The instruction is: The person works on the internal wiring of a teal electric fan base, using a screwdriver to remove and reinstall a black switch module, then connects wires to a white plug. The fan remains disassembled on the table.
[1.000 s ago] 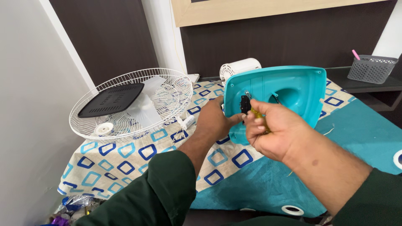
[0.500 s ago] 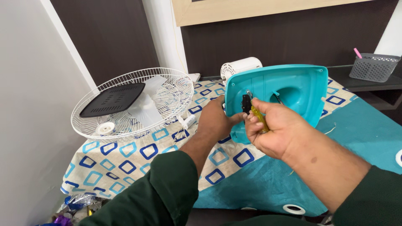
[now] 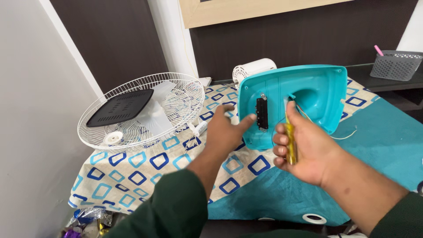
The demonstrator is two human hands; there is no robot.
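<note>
Left hand [image 3: 229, 132] open, thumb propping the upturned teal plastic fan base [image 3: 304, 99] ahead of both hands; right hand [image 3: 304, 147] grips a yellow-handled screwdriver [image 3: 290, 143]. With so light a prop, the base could tip under tool pressure

One head camera looks down and forward over the table [image 3: 132, 185], close to both hands, facing the wall.
</note>
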